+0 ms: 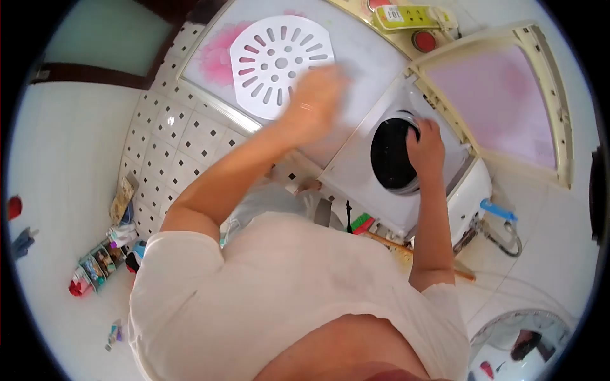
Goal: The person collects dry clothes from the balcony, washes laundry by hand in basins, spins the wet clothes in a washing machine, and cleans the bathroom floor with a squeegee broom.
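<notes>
My left hand is smeared by motion over the right edge of a white slotted disc, and its fingers cannot be made out. The disc lies flat on the washing machine's closed lid, which has a pink flower print. On the right, the machine's other lid stands raised. Below it is a round dark tub opening with a pale rim. My right hand is at the right side of this opening, with its fingers curled round the rim and the thumb over the dark inside.
A green and white power strip lies on the machine's back panel near a red knob. A blue-handled hose is at the right. A glass basin sits lower right, and bottles in a rack stand lower left.
</notes>
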